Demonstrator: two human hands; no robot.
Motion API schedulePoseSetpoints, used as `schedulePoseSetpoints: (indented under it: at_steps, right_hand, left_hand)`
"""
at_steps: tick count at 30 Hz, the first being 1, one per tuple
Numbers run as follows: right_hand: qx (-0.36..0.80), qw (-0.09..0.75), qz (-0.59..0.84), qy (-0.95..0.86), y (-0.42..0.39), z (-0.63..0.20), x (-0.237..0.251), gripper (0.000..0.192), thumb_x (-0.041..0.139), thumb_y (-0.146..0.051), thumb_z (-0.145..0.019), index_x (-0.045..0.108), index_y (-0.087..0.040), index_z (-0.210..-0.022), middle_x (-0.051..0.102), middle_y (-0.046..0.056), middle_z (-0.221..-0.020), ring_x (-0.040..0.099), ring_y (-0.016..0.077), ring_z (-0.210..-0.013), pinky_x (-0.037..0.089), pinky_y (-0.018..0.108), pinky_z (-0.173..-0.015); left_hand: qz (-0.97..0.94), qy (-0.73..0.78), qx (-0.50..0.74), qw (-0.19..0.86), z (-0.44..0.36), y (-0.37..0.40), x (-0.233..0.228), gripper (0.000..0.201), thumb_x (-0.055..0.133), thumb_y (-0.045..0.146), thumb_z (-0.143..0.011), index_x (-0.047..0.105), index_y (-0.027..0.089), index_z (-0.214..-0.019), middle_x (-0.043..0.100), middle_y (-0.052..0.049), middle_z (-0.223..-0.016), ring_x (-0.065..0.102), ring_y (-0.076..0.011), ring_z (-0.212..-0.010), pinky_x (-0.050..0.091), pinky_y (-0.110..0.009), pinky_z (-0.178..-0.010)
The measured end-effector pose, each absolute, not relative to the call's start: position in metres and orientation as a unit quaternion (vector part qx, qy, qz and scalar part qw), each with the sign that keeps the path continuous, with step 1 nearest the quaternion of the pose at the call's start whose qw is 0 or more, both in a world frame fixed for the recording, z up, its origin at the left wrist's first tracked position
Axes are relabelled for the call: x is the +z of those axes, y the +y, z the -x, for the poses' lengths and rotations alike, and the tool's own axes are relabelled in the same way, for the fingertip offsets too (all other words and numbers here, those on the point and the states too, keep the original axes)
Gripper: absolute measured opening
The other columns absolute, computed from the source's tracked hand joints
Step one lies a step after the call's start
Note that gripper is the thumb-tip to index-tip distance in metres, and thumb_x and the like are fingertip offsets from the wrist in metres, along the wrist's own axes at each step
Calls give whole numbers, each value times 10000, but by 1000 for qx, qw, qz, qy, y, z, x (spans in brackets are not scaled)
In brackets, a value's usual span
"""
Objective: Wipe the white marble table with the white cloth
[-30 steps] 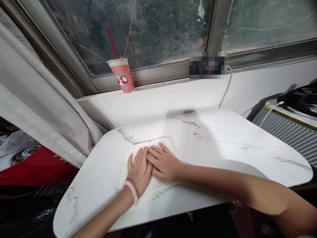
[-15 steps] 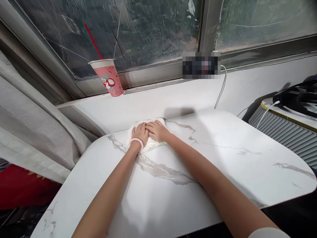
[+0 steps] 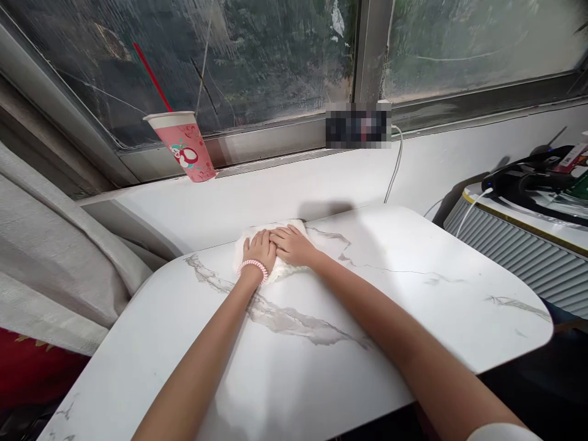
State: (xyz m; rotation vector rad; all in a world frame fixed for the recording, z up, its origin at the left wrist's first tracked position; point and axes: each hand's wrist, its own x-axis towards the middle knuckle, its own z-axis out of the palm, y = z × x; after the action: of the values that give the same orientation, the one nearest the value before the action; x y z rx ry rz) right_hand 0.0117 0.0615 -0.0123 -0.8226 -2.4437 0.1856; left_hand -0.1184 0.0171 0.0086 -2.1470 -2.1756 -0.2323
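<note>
A white cloth (image 3: 294, 269) lies on the white marble-patterned table (image 3: 184, 318), near its far edge. My left hand (image 3: 260, 250) rests flat on the cloth, fingers stretched forward, with a pink coiled band (image 3: 252, 264) round the wrist. Beside it, my right hand (image 3: 294, 246) also lies flat on the cloth, fingers pointing left and touching the left hand's fingers. Both palms face down, so their undersides are hidden.
On the window ledge stands a pink paper cup (image 3: 186, 150) with a red straw. A blurred dark object (image 3: 358, 125) with a white cable sits further right. Grey curtain (image 3: 50, 245) hangs at left; a ribbed cabinet (image 3: 519, 236) holding cluttered items stands at right.
Both hands and the cloth have slid slightly right along the table's far side. The view has turned a little to the right, showing more of the cabinet top.
</note>
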Motion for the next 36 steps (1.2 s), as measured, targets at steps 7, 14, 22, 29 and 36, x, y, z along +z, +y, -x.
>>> schedulePoseSetpoints:
  at_steps: [7, 14, 22, 29, 36]
  right_hand:
    - [61, 242, 288, -924, 13, -40, -8, 356, 443, -225, -940, 571, -141, -1262, 540, 138, -1404, 424, 273, -1333, 226, 533, -1174]
    - [51, 244, 235, -940, -65, -78, -7, 406, 441, -298, -942, 560, -105, -1279, 531, 175, -1401, 409, 285, -1347, 219, 522, -1186]
    - [143, 214, 238, -937, -132, -140, 11, 560, 448, -338, -950, 366, -300, -1503, 452, 70, -1507, 332, 235, -1441, 144, 479, -1238]
    - [204, 200, 270, -919, -129, -170, 15, 570, 490, -338, -941, 364, -371, -1496, 417, 18, -1534, 305, 212, -1461, 123, 454, -1248]
    - [230, 289, 426, -826, -61, -180, -18, 408, 387, -402, -954, 553, -257, -1298, 431, 68, -1521, 344, 247, -1438, 284, 508, -1181]
  left_hand:
    - [704, -707, -54, 45, 95, -32, 9, 554, 207, 209, -970, 374, 54, -1476, 391, -146, -1542, 326, -239, -1446, 208, -492, -1205]
    - [737, -666, -94, 59, 76, -117, -14, 531, 257, 215, -968, 430, 90, -1455, 406, -153, -1530, 317, -277, -1450, 212, -549, -1189]
    - [828, -534, -167, -42, 75, -175, -6, 548, 389, 394, -942, 422, 254, -1471, 503, -70, -1474, 469, -243, -1348, 419, -469, -1094]
    - [845, -500, -186, 27, 34, -171, -15, 583, 340, 282, -930, 388, 92, -1479, 431, -142, -1518, 351, -298, -1426, 271, -522, -1176]
    - [836, -537, -34, -102, 12, -90, 8, 645, 363, 320, -918, 283, 123, -1526, 202, -151, -1616, 145, -308, -1498, 159, -543, -1203]
